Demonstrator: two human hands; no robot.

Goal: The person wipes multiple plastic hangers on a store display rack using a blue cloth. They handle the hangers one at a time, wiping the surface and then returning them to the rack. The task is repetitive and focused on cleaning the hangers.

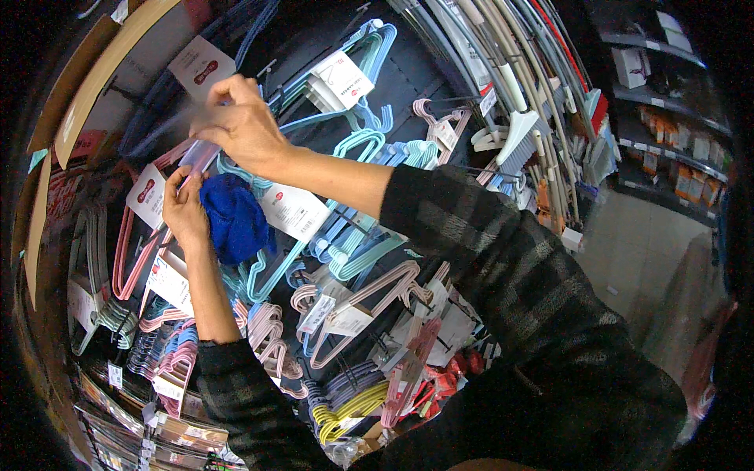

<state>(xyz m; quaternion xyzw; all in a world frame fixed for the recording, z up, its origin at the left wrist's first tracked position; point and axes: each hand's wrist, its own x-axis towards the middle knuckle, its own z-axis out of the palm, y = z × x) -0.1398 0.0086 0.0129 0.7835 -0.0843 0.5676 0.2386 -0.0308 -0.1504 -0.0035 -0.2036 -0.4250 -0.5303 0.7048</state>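
My left hand (pixel 187 203) pinches the lower end of a translucent, purplish plastic strip (pixel 200 154). Against its thumb side hangs a bunched dark blue cloth (pixel 234 221); how the cloth is held is hidden. Just above, my right hand (pixel 244 120) is bent with its fingers curled at the strip's upper end. Motion blurs those fingertips, so I cannot tell what they grip. Behind both hands, turquoise clothes hangers (pixel 283 268) hang in bundles with a white card (pixel 294 211). Pink hangers (pixel 122 259) with another white card (pixel 148 194) are left of my left hand.
Metal display hooks stick out among blue-green hangers (pixel 383 44), pale pink hangers (pixel 365 306) and yellow hangers (pixel 353 415). Mop and broom poles (pixel 518 53) stand to the right. Beyond them are dark shelves (pixel 665 106) and a tiled floor (pixel 624 235). Cardboard (pixel 100 76) edges the left.
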